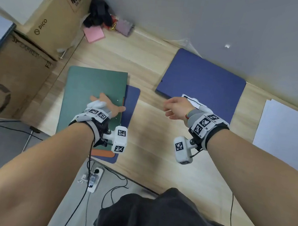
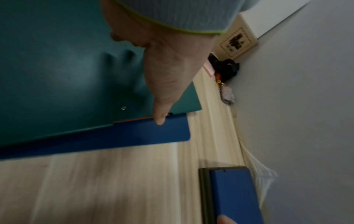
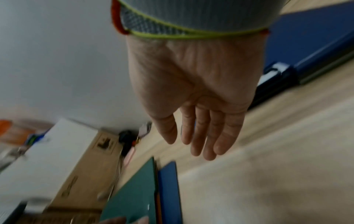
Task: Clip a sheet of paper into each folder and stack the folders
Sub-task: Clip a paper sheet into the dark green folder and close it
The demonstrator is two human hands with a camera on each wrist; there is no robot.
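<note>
A green folder (image 1: 93,88) lies on top of a stack at the left of the wooden table, with an orange folder (image 1: 102,153) and a blue folder (image 1: 131,99) peeking out beneath it. My left hand (image 1: 106,105) rests flat on the green folder (image 2: 57,68), thumb (image 2: 160,119) reaching its right edge over the blue folder (image 2: 149,133). Another blue folder (image 1: 204,78) lies closed at the back right. My right hand (image 1: 174,107) hovers empty above the table between the two, fingers (image 3: 203,136) straight and relaxed. White paper sheets (image 1: 287,134) lie at the far right.
Cardboard boxes (image 1: 43,26) stand along the left side. A pink notepad (image 1: 94,34) and dark clutter (image 1: 100,14) sit at the back corner by the grey wall. A power strip (image 1: 94,179) with cables lies on the floor below the table's front edge.
</note>
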